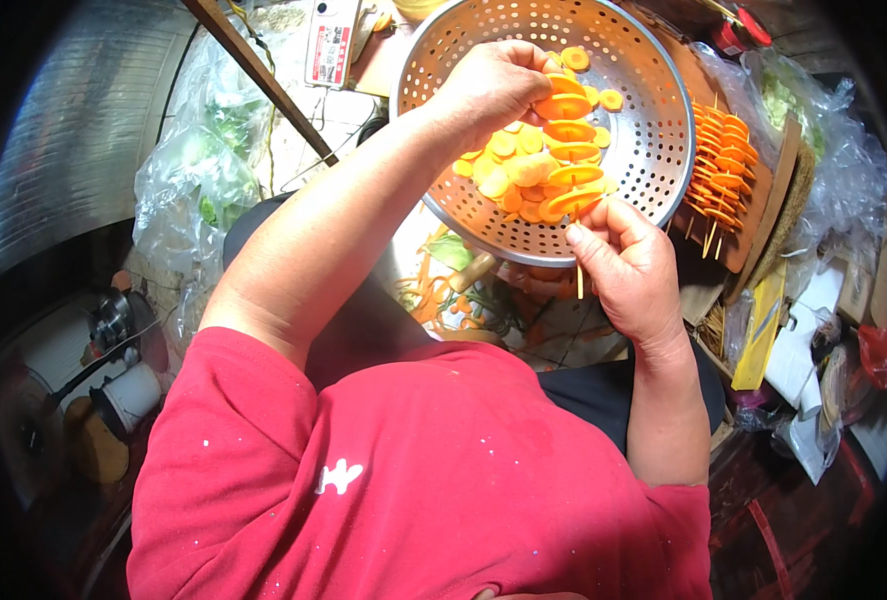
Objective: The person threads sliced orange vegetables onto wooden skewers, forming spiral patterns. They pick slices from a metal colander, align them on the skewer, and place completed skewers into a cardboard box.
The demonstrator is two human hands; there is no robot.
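Above a perforated metal colander [657, 180] I hold a thin wooden skewer [580, 281] threaded with several round carrot slices [572, 152], spaced apart along it. My right hand [633, 274] pinches the skewer just below the lowest slice, and its bare end sticks out beneath my fingers. At the other end my left hand [492, 90] has its fingertips on the topmost slice; the skewer's tip is hidden there. Loose carrot slices [511, 169] lie heaped in the colander, mostly on its left side, with a few scattered ones further up.
Right of the colander, filled carrot skewers [721, 165] rest on a brown board [762, 191]. Peelings [443, 289] and a leaf [449, 251] litter the floor below. A plastic bag of greens [211, 165] stands at left. A phone [331, 41] and a wooden bar [263, 79] are farther up.
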